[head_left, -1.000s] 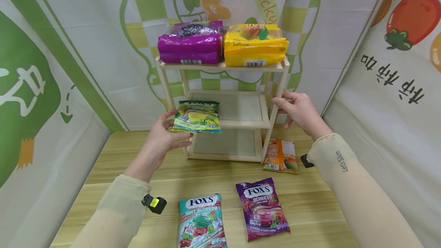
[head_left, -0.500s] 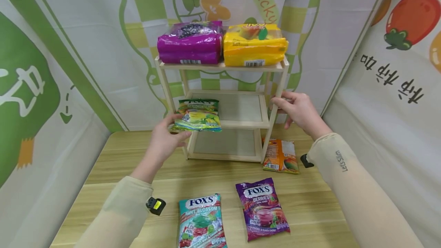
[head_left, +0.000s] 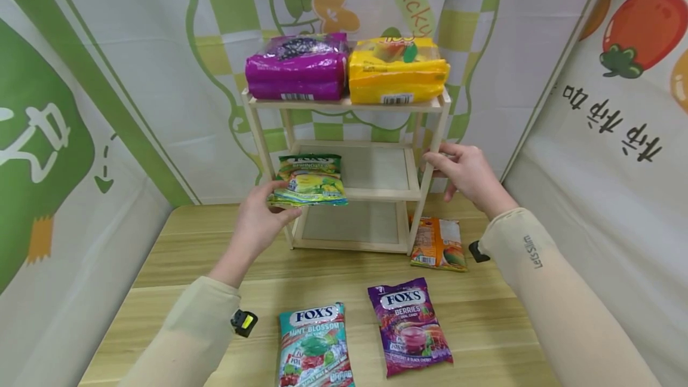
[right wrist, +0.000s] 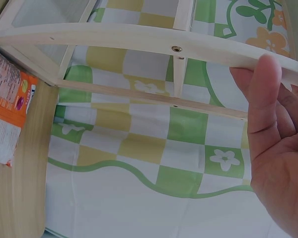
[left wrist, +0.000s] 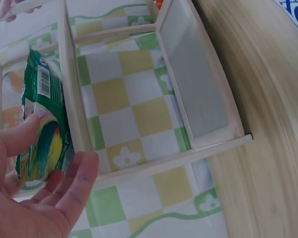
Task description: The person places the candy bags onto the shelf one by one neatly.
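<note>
My left hand (head_left: pixel 258 214) grips the left end of a green FOX'S candy bag (head_left: pixel 314 181), which lies over the left part of the middle shelf (head_left: pixel 376 166). In the left wrist view, the thumb is on one face of this bag (left wrist: pixel 44 94) and the fingers are at its lower end. My right hand (head_left: pixel 470 175) pinches the right front post of the wooden rack (head_left: pixel 430 172). From the right wrist, that post (right wrist: pixel 139 39) runs across the top, with my right hand's thumb (right wrist: pixel 265 94) against it.
On the rack's top tier sit a purple packet (head_left: pixel 298 70) and a yellow packet (head_left: pixel 398 73). An orange candy bag (head_left: pixel 439 243) lies by the rack's right foot. Nearer on the table are a teal mint bag (head_left: pixel 314 345) and a purple berries bag (head_left: pixel 411 327).
My left hand has moved slightly right, its fingers drawn in closer on the green candy bag. That bag has shifted only slightly. My right hand stays at the post.
</note>
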